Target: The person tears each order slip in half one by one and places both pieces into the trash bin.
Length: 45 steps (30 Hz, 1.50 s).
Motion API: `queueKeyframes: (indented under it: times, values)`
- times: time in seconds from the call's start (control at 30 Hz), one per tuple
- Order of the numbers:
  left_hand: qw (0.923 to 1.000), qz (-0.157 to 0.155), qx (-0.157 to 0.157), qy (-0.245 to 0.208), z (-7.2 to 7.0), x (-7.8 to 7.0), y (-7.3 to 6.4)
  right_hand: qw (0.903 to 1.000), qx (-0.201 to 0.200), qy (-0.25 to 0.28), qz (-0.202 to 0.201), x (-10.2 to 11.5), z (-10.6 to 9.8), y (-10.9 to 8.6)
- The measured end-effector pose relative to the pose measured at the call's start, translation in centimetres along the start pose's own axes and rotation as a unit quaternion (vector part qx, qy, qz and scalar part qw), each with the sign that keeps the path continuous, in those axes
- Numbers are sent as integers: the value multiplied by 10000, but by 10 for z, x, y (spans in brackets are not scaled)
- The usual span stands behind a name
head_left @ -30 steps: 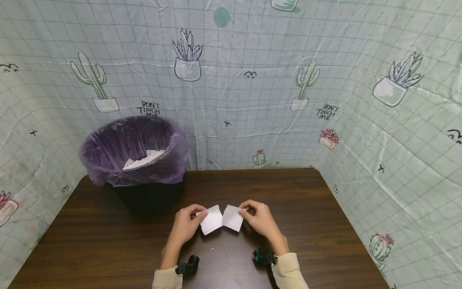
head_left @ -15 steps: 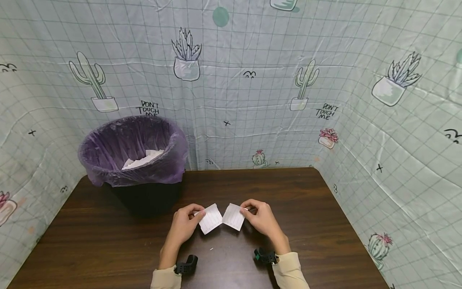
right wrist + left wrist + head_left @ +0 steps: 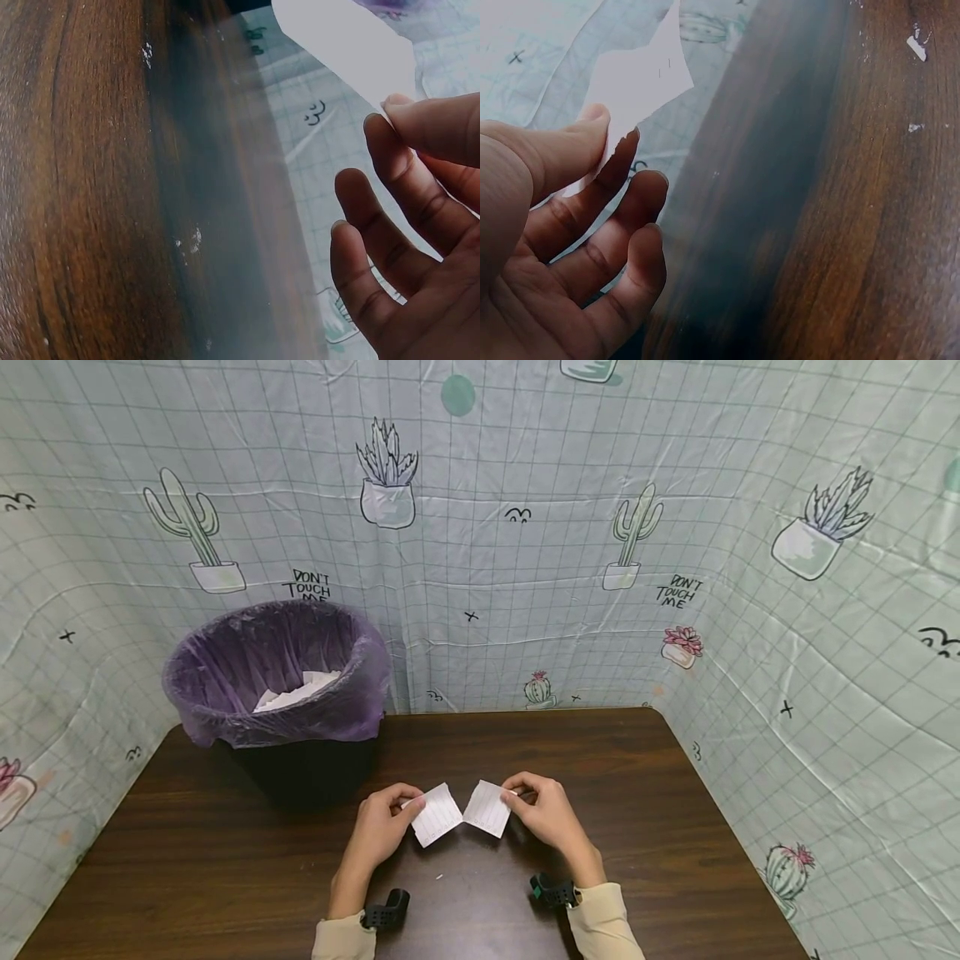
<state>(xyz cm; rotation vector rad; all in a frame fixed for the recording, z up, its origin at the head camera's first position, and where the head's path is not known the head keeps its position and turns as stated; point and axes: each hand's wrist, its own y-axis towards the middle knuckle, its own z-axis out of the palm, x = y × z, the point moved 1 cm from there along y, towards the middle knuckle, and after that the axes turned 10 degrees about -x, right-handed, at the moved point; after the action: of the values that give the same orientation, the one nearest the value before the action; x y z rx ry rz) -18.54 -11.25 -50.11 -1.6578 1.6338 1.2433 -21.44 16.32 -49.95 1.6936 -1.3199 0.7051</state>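
Note:
Two small pieces of white lined paper face each other over the table in the head view, their lower inner corners meeting. My left hand [image 3: 384, 825] pinches the left paper piece [image 3: 438, 817] by its outer edge. By its upper outer corner, the right paper piece [image 3: 487, 808] is pinched between thumb and forefinger of my right hand [image 3: 551, 814]. A ragged torn edge shows on the paper [image 3: 641, 82] in the left wrist view. In both wrist views the other fingers curl loosely, off the paper.
A black trash bin [image 3: 303, 772] with a purple liner [image 3: 360, 710] stands at the back left, white paper scraps [image 3: 296, 695] inside. Tiny paper bits [image 3: 916, 49] lie on the dark wooden table [image 3: 637, 827]. A cactus-print cloth [image 3: 480, 568] hangs around the table.
The two paper pieces have tilted outward, widening the gap between their upper edges. Both hands have shifted slightly apart, keeping their pinch. The bin has not moved.

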Motion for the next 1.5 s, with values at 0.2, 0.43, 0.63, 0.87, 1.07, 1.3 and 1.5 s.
queueKeyframes:
  times: [0.2, 0.43, 0.63, 0.87, 1.07, 1.3, 1.5]
  values:
    - [10000, -55, 33, -30, -1, 0, 0, 10000, 6, -32, -7, -1, -1, 0]
    - [9999, -132, 18, -79, -2, 0, 1, 10000, -70, -5, 37, -2, -2, 0]
    - [9999, -138, -1, -36, -4, 2, 1, 9998, -199, -21, -9, -3, -6, 0]
    - [9999, -126, -97, 31, -8, 2, 1, 9993, -357, -41, 124, -5, -13, 2]
    - [9998, -115, -159, 61, -9, 0, 0, 9993, -348, -40, 145, -3, -12, 3]
    - [9997, -110, -219, 94, -14, -2, 1, 9994, -337, -66, 48, -4, -8, 3]
    - [9995, -173, -233, 148, -17, -4, 2, 9993, -370, -28, 12, -2, -8, 3]
